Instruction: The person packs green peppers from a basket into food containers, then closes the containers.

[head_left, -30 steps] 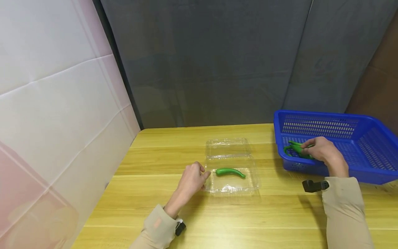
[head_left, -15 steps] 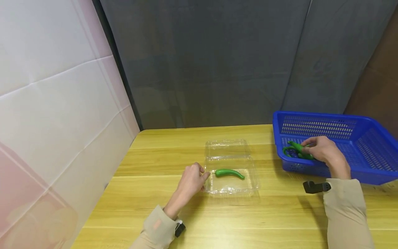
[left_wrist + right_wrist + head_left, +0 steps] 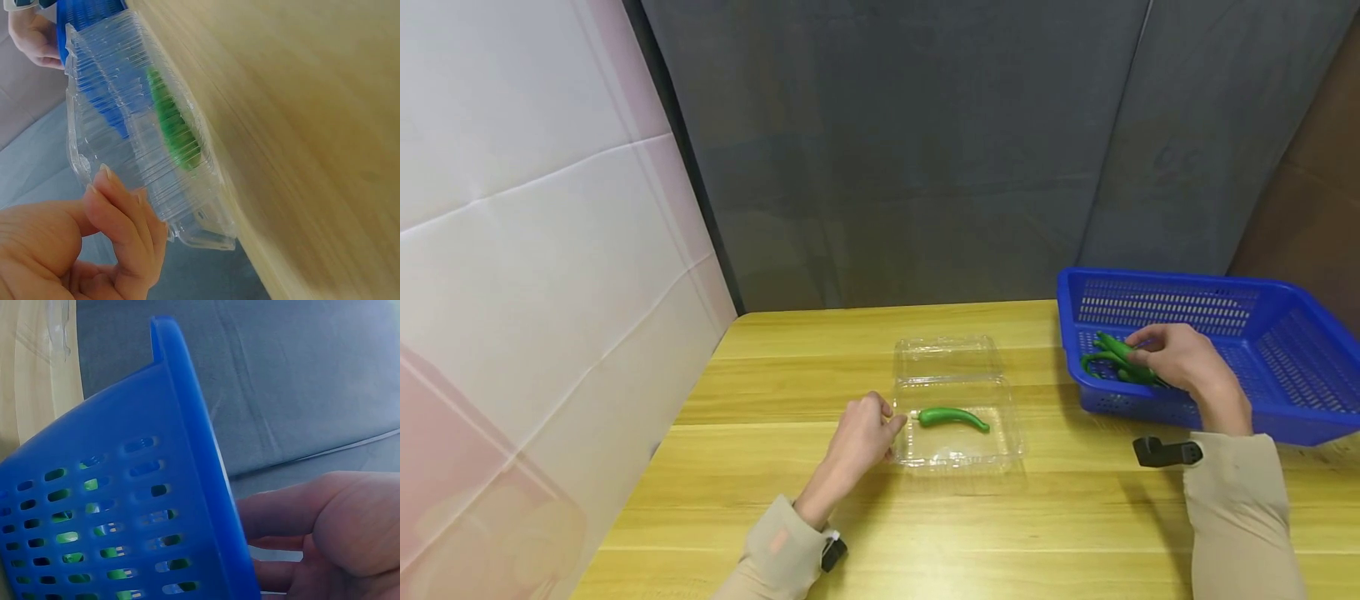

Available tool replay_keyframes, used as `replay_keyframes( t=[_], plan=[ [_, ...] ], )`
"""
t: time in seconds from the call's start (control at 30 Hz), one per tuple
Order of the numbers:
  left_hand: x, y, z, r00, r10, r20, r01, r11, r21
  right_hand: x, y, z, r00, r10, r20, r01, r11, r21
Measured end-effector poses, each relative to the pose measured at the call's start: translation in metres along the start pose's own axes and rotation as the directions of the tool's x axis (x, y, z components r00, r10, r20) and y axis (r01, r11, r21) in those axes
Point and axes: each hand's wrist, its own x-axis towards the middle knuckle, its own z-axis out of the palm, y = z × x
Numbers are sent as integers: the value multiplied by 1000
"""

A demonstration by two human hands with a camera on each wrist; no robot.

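A clear plastic clamshell box (image 3: 958,450) lies with its lid back on the table, one green chili pepper (image 3: 953,417) inside. My left hand (image 3: 860,429) pinches the box's left edge; the left wrist view has the thumb and fingers (image 3: 119,215) at the rim. Over at the right, my right hand (image 3: 1183,362) reaches into a blue plastic basket (image 3: 1262,425) and pinches a green chili pepper (image 3: 1116,346) among several others at its left end. From the right wrist, the basket wall (image 3: 125,487) hides the fingertips, and green shows through its holes.
The wooden table (image 3: 760,375) bears both the box and the basket. A grey cloth wall (image 3: 887,167) rises behind it, with a pale panel (image 3: 550,250) on the left. The basket's rim (image 3: 1150,400) stands between the right forearm and the peppers.
The right hand has shifted slightly within the basket, and the pepper at its fingertips has turned and slid among the others. My left hand and the box have stayed put.
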Motion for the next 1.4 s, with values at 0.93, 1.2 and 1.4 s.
replay_keyframes(
  t=[0.93, 1.2, 1.4],
  plan=[
    [1, -1, 0, 1000, -10, -4, 10, 1000, 9, -2, -21, 1, 989, -146, -28, 146, 989, 5],
    [2, 0, 1, 1000, -10, -5, 10, 1000, 5, -4, -28, 2, 975, -220, -33, 220, 975, 1],
    [1, 0, 1, 1000, -14, 2, 14, 1000, 5, -6, -31, 0, 966, -259, -27, 259, 966, -13]
  ],
)
